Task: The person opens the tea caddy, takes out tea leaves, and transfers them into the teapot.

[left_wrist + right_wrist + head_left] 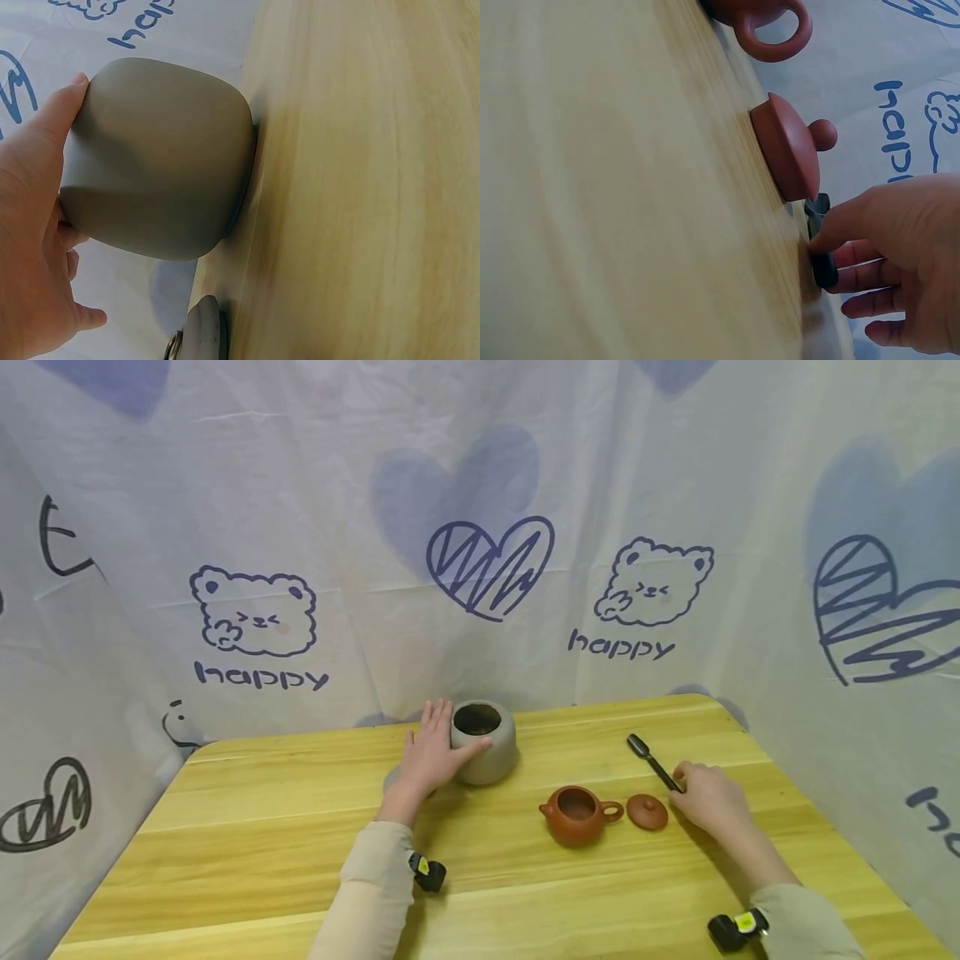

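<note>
A round grey jar [491, 762] stands with its mouth uncovered near the back edge of the table; something dark shows inside. My left hand [433, 756] holds its left side, thumb across the front. In the left wrist view the thumb [64, 112] touches the jar [161, 161] and some fingers reach behind it. Over on the right, my right hand [711, 795] pinches the handle end of a black tea scoop [651, 758]. The right wrist view shows thumb and fingers at the scoop handle [823, 266], which lies on or close to the tabletop.
Between the hands stands a reddish-brown teapot [576, 828] without its lid, handle to the right. Its lid [647, 812] lies beside it, knob up. A grey lid with a metal ring [201, 330] lies by the jar. Patterned cloth [360, 527] hangs behind the wooden table [247, 835].
</note>
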`<state>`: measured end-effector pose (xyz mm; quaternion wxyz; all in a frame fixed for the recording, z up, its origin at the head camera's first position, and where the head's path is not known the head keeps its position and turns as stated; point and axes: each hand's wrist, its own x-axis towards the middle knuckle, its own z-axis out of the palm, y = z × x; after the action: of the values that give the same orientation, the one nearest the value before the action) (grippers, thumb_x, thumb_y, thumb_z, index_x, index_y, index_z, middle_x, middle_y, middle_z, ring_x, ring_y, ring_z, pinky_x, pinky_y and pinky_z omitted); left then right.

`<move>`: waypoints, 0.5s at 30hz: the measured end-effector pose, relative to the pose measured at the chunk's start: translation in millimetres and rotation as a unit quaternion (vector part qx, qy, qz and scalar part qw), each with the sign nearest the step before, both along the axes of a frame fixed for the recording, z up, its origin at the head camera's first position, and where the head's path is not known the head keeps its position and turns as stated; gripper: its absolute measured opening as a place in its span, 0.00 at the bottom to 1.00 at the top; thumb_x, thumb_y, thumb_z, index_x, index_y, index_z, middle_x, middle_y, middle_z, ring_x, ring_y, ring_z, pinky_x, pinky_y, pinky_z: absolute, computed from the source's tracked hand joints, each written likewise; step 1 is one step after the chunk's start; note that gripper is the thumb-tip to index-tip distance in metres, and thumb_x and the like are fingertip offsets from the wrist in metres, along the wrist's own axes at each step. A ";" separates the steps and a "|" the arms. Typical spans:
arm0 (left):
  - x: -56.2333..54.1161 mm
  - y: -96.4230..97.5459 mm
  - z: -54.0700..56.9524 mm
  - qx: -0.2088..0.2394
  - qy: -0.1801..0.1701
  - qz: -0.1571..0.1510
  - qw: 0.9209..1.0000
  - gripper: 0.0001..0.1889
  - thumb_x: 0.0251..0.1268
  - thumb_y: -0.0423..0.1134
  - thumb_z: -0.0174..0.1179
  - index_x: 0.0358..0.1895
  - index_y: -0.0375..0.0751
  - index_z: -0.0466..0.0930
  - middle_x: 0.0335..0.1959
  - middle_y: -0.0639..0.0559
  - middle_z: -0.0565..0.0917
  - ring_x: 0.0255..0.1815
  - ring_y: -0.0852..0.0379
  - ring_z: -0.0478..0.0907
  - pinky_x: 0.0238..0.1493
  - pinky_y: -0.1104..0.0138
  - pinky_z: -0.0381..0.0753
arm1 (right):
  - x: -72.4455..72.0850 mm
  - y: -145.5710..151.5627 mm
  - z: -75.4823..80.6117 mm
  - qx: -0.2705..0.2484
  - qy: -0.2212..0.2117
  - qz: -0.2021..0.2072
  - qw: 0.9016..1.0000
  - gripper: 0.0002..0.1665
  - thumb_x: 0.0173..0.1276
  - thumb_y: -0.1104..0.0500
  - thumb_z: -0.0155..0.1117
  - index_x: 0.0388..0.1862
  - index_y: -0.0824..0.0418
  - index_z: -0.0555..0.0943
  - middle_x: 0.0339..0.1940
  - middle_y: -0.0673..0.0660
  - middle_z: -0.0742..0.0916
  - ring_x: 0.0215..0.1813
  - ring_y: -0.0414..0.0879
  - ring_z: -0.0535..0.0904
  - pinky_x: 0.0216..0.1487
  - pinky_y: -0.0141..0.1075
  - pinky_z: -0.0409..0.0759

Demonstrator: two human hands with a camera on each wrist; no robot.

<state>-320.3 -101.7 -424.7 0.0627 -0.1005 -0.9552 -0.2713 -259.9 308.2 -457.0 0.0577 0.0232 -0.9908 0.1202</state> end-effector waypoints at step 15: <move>1.2 -0.6 0.1 0.011 -0.004 0.000 1.000 0.56 0.55 0.77 0.51 0.79 0.45 0.44 0.81 0.46 0.48 0.83 0.48 0.36 0.76 0.38 0.41 | -4.0 0.0 1.8 0.037 0.104 -0.007 0.994 0.09 0.58 0.62 0.59 0.34 0.68 0.81 0.30 0.64 0.83 0.35 0.62 0.77 0.32 0.55 0.76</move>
<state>-319.1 -102.4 -424.6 0.0603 -0.0991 -0.9523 -0.2821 -263.9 308.3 -455.2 0.1608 0.0303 -0.9832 0.0803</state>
